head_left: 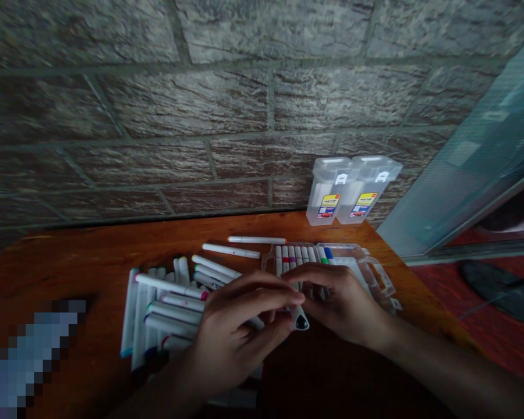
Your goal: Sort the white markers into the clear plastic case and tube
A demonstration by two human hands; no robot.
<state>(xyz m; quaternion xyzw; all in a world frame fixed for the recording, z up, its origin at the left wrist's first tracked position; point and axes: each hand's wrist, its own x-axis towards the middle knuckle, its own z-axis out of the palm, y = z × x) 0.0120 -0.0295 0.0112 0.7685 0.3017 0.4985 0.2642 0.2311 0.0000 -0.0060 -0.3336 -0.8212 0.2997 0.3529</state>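
Note:
A white marker [300, 321] with a dark three-cornered end points toward me between my hands. My left hand [240, 326] pinches it between thumb and fingers. My right hand [340, 297] curls in from the other side, its fingers closed about the marker's far part, which is mostly hidden. Just beyond both hands, an open clear plastic case [268, 256] holds a row of white markers with coloured bands and caps, including red, purple, green and blue. Under and left of my left hand lies a loose pile of white markers [174, 314] with caps of various colours.
Two clear upright plastic boxes [325, 195] with yellow labels stand against the brick wall [240, 105]. Two separate markers [231, 251] lie on the wooden table [91, 256] behind the pile. At right are a glass panel [445, 169] and red floor [436, 285]. A pixelated patch covers the lower left.

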